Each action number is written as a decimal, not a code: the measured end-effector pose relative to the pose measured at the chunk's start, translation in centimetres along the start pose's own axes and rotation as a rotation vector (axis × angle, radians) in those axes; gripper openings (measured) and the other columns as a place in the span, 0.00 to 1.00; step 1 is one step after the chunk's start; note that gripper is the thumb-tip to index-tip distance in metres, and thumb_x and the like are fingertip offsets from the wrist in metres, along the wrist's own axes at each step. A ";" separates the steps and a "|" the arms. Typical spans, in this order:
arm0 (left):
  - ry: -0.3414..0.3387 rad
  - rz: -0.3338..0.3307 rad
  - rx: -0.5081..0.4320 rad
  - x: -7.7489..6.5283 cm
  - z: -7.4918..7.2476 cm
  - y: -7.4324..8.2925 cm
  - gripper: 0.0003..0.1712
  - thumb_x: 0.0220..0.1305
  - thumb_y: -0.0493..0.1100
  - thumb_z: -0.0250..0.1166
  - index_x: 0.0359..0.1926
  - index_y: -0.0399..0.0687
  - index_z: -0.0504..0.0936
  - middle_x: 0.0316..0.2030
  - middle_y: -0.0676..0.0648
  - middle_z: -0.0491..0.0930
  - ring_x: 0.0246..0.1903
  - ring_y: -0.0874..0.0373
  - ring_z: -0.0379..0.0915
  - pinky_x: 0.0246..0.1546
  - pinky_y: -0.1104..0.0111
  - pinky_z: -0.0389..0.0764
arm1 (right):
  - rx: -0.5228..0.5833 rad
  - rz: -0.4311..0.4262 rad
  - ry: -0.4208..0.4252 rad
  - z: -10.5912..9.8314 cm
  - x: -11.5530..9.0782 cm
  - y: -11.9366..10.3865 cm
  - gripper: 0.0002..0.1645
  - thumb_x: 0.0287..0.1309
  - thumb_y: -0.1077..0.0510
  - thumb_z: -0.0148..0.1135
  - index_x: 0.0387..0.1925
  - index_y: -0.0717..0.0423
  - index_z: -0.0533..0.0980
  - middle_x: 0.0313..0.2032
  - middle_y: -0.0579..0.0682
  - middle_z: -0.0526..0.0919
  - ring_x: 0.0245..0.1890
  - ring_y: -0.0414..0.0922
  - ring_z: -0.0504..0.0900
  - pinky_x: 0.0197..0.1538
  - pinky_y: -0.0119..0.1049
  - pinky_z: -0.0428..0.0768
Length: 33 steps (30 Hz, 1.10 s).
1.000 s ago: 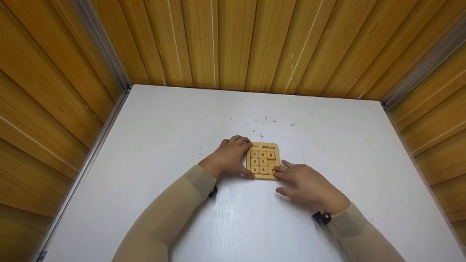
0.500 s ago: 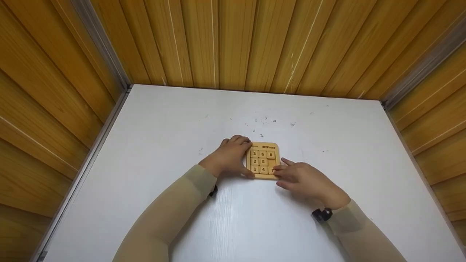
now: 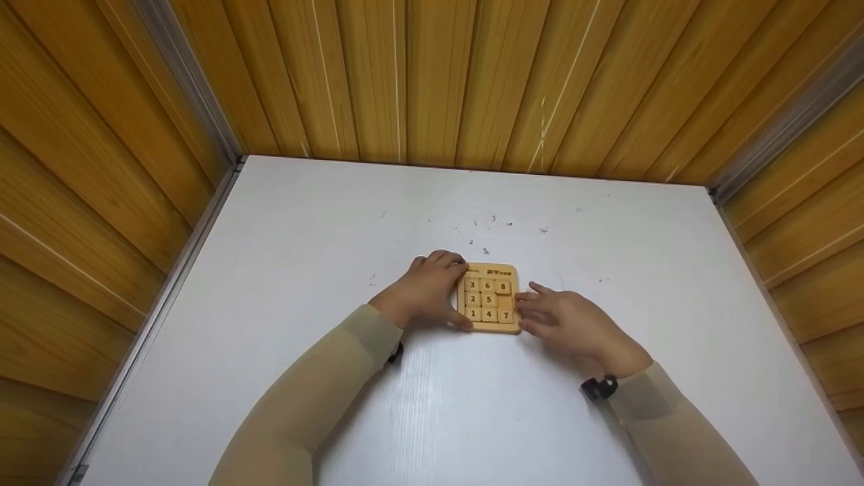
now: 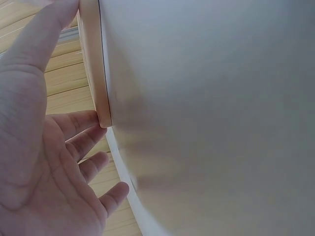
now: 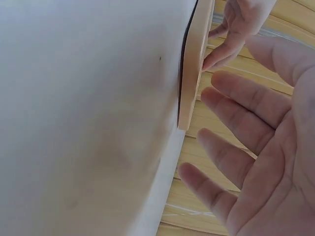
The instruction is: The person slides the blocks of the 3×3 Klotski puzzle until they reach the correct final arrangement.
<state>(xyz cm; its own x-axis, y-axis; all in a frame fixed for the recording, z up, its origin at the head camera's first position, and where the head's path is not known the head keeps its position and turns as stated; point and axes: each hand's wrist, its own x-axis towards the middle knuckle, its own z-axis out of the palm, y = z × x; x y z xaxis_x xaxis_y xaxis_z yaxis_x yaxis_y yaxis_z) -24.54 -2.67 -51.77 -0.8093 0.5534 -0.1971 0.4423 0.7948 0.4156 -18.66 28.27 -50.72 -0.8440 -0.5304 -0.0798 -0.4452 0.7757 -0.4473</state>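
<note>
A wooden sliding number puzzle (image 3: 493,327) lies flat on the white table in the head view. Its rows read 3 6 8, then 2 5 with a gap at the right, then 1 4 7. My left hand (image 3: 425,290) grips the puzzle's left side, thumb at the near corner and fingertips at the far one. In the left wrist view the thumb and index finger meet the puzzle's edge (image 4: 95,64). Beside the right edge, my right hand (image 3: 577,324) has its fingers loosely extended, tips close to the gap and the 7 tile (image 3: 505,315).
The white table (image 3: 304,223) carries dark scuff marks (image 3: 509,224) beyond the puzzle. Wood-look panels (image 3: 432,81) wall it in at the back and both sides. A black wrist device (image 3: 599,388) sits by the right sleeve.
My right hand has drawn off the 7 tile and shifted slightly away from me along the right edge, so the whole tile shows. The left hand and puzzle stay in place.
</note>
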 end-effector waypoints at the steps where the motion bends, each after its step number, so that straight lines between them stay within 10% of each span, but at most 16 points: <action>1: 0.001 0.001 -0.001 0.0 0.0 0.0 0.72 0.54 0.73 0.86 0.89 0.47 0.64 0.87 0.50 0.64 0.90 0.50 0.51 0.92 0.46 0.55 | -0.009 0.005 0.003 -0.1 0.1 0.1 0.26 0.79 0.45 0.69 0.70 0.51 0.86 0.75 0.49 0.84 0.84 0.59 0.73 0.85 0.65 0.72; 33: -0.007 0.004 0.005 0.1 0.4 -0.2 0.73 0.54 0.75 0.85 0.90 0.48 0.63 0.87 0.51 0.63 0.90 0.50 0.52 0.92 0.46 0.57 | -0.137 0.004 -0.040 -0.2 2.5 0.7 0.34 0.80 0.43 0.66 0.80 0.48 0.77 0.82 0.46 0.76 0.87 0.58 0.69 0.87 0.64 0.69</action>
<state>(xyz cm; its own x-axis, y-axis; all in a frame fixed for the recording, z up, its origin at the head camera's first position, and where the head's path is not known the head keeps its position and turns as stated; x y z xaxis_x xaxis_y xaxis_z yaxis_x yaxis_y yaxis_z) -24.55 -2.75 -52.19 -0.8049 0.5581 -0.2016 0.4471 0.7938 0.4123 -21.11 27.58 -51.00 -0.8347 -0.5379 -0.1181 -0.4804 0.8160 -0.3214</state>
